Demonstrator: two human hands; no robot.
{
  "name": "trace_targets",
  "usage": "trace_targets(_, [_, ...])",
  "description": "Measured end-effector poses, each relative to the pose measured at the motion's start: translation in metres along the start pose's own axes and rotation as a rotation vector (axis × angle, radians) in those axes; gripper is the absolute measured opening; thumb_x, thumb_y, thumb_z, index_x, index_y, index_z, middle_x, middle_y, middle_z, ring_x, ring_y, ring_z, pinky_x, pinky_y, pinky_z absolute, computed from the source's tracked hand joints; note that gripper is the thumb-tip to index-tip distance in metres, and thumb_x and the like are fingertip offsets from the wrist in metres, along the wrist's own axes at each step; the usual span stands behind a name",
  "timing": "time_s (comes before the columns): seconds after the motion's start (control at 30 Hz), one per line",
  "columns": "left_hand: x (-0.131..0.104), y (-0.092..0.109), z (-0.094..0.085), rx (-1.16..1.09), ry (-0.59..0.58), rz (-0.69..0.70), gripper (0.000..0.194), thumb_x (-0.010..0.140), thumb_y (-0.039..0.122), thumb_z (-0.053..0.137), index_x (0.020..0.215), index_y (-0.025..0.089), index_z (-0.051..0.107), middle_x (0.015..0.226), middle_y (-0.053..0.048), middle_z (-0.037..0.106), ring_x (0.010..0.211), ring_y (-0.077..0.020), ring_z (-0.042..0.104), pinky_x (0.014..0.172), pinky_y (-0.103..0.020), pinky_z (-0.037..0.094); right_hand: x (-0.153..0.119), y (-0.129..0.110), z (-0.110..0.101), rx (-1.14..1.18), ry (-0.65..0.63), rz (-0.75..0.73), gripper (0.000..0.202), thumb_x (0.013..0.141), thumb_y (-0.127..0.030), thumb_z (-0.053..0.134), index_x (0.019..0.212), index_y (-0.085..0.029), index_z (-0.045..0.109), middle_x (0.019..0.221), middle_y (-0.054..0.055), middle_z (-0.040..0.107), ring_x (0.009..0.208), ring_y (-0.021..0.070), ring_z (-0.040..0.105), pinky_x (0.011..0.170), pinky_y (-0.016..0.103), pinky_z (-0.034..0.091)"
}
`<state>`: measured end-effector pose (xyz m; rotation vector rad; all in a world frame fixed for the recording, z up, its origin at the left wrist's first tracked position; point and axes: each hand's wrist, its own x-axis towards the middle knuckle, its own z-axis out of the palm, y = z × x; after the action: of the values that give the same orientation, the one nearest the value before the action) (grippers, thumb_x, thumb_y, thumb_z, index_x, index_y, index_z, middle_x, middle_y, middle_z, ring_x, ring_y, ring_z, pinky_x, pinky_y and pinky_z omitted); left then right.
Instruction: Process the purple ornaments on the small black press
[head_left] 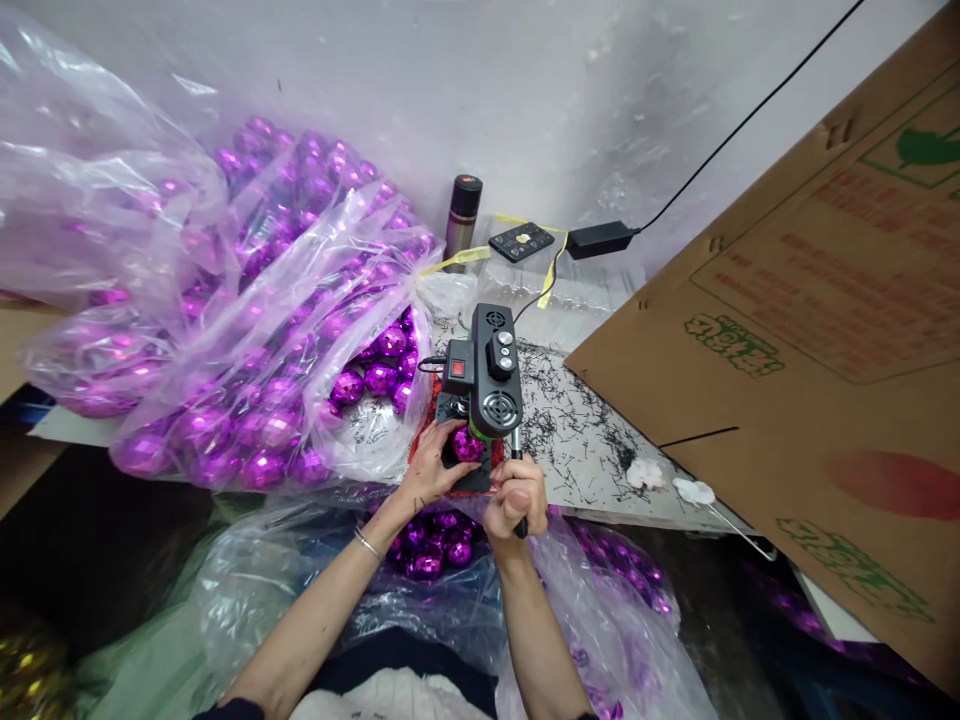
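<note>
cradling a shiny purple faceted ball (466,446) beneath the near end of a black machine (484,362) with round grilles, the left hand (430,466) has its grip curved round the ball, thumb and forefinger parted by the ball's width. the right hand (517,497) is curled tightly round a silver lever (516,441) with a black handle. the ball sits near the front edge of a pale worktop (583,502) strewn with short black strips (570,400). it looks light, stiff and slick, perhaps hollow and easily dented; its sides seem the best hold, fingertips low. matching balls (381,378) fill a clear plastic bag (262,335) at left.
</note>
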<state>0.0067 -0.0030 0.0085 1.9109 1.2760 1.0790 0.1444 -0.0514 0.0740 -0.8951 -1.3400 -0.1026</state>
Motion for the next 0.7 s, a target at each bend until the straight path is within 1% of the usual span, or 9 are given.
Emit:
trace_targets(0.23, [0.003,0.001,0.002,-0.053,-0.001,-0.008,0.066,0.082,0.038,0.095,0.139,0.023,0.067,0.136,-0.012,0.078,0.134,-0.0366,0.073,0.123,-0.06,0.053,-0.002,0.005,-0.002,0.048,-0.019,0.024,0.041,0.116,-0.03,0.036,0.078,-0.025,0.051,0.079,-0.002,0.057,0.067,0.0142,0.062,0.07,0.035,0.054])
trace_targets(0.3, [0.004,0.002,0.003,-0.066,-0.006,-0.019,0.066,0.08,0.037,0.096,0.139,0.023,0.068,0.135,-0.012,0.079,0.133,-0.0365,0.073,0.124,-0.061,0.052,-0.002,0.006,-0.002,0.056,-0.013,0.025,0.041,0.116,-0.029,0.037,0.077,-0.025,0.05,0.079,-0.003,0.056,0.067,0.0138,0.062,0.072,0.036,0.055])
trace_targets(0.4, [0.004,0.003,0.004,-0.081,-0.013,-0.033,0.065,0.08,0.037,0.096,0.138,0.024,0.069,0.134,-0.011,0.079,0.131,-0.0354,0.074,0.125,-0.062,0.051,-0.006,0.009,-0.001,0.061,0.0,0.032,0.042,0.116,-0.026,0.036,0.076,-0.024,0.05,0.079,-0.003,0.056,0.068,0.0133,0.063,0.081,0.038,0.056])
trace_targets(0.5, [0.005,0.003,0.006,-0.095,-0.008,-0.046,0.065,0.079,0.037,0.097,0.137,0.025,0.069,0.134,-0.01,0.078,0.133,-0.0354,0.073,0.125,-0.062,0.051,-0.012,0.014,-0.002,0.031,-0.037,-0.01,0.04,0.114,-0.023,0.04,0.076,-0.024,0.053,0.08,-0.002,0.06,0.068,0.014,0.065,0.085,0.04,0.056])
trace_targets(0.53, [0.006,0.003,0.006,-0.098,-0.009,-0.052,0.066,0.078,0.037,0.098,0.136,0.025,0.069,0.134,-0.011,0.078,0.133,-0.0358,0.073,0.125,-0.062,0.051,-0.012,0.014,-0.001,0.023,-0.037,-0.024,0.04,0.113,-0.023,0.041,0.075,-0.024,0.053,0.079,-0.002,0.061,0.068,0.0142,0.064,0.084,0.04,0.055])
trace_targets(0.6, [0.008,0.004,0.007,-0.099,-0.013,-0.061,0.068,0.077,0.037,0.098,0.137,0.024,0.069,0.134,-0.011,0.078,0.134,-0.0366,0.073,0.125,-0.063,0.051,-0.005,0.011,-0.001,0.027,-0.007,-0.027,0.042,0.113,-0.022,0.042,0.072,-0.024,0.051,0.076,-0.002,0.06,0.066,0.0145,0.061,0.077,0.038,0.053])
trace_targets(0.67, [0.01,0.004,0.008,-0.092,-0.011,-0.062,0.069,0.077,0.037,0.098,0.138,0.024,0.068,0.135,-0.012,0.078,0.135,-0.037,0.072,0.125,-0.063,0.051,0.011,0.0,-0.001,0.044,0.032,0.021,0.044,0.112,-0.021,0.043,0.069,-0.025,0.049,0.071,-0.003,0.056,0.063,0.0146,0.057,0.067,0.034,0.048])
trace_targets(0.7, [0.008,0.004,0.008,-0.088,-0.007,-0.055,0.069,0.078,0.037,0.097,0.139,0.024,0.067,0.137,-0.012,0.078,0.135,-0.037,0.072,0.124,-0.062,0.052,0.022,-0.007,-0.001,0.048,0.051,0.07,0.044,0.112,-0.02,0.045,0.068,-0.025,0.049,0.069,-0.003,0.054,0.062,0.0145,0.055,0.062,0.033,0.044])
